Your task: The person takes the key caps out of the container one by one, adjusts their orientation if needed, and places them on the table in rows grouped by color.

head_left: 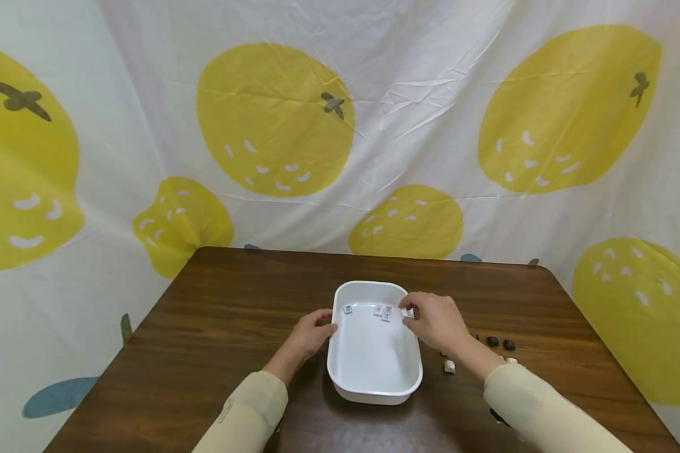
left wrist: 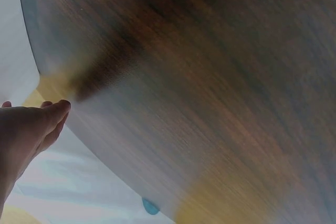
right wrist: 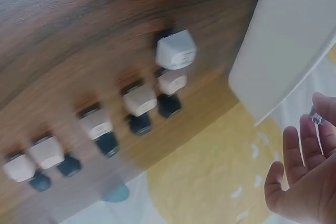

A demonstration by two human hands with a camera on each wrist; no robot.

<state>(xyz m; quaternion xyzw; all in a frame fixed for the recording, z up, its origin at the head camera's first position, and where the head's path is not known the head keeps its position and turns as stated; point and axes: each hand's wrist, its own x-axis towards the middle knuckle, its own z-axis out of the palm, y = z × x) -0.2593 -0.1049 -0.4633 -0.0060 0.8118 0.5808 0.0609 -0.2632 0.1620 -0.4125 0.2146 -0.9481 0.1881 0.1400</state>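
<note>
A white rectangular tray [head_left: 374, 365] sits on the table with several small white keycaps [head_left: 386, 317] inside near its far end; a lone keycap [head_left: 347, 309] lies by the left wall. My left hand [head_left: 308, 333] touches the tray's left side, and in the left wrist view its fingers [left wrist: 55, 111] look fairly straight. Over the tray's right rim, my right hand [head_left: 437, 319] pinches a small keycap [right wrist: 316, 116] between thumb and fingertips. The fingers partly cover that keycap.
Right of the tray, white keycaps [right wrist: 140, 99] and black keycaps [right wrist: 107, 144] stand on the brown wooden table [head_left: 249, 283], partly hidden by the right forearm in the head view. A lemon-print cloth [head_left: 408, 126] hangs behind the table.
</note>
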